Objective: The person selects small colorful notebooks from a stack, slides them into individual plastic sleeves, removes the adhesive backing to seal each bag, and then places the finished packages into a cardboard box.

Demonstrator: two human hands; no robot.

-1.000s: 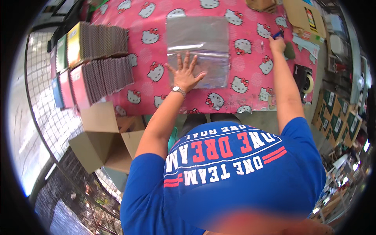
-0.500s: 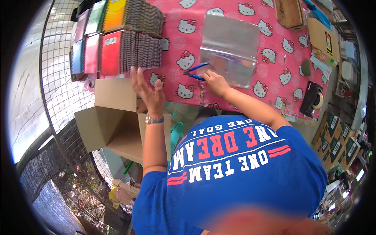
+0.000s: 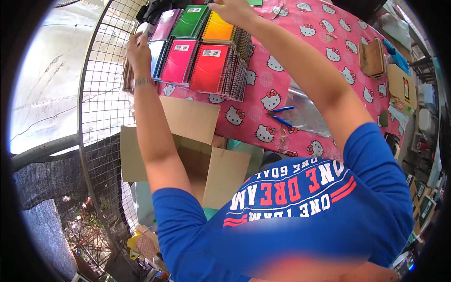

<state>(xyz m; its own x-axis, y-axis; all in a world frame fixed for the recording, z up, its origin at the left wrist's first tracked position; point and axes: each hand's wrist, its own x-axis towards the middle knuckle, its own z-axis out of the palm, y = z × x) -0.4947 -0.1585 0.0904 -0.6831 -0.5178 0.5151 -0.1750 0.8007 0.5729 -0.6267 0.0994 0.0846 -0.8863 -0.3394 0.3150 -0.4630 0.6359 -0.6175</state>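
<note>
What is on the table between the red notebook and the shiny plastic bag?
Between the red notebook and the clear plastic bag, the head view shows only pink cartoon-cat tablecloth. Blue scissors lie at the bag's near edge.

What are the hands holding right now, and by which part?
Both hands grip the rows of spiral notebooks: the left hand at the rows' left end, the right hand on the far edge beside the orange notebook.
</note>
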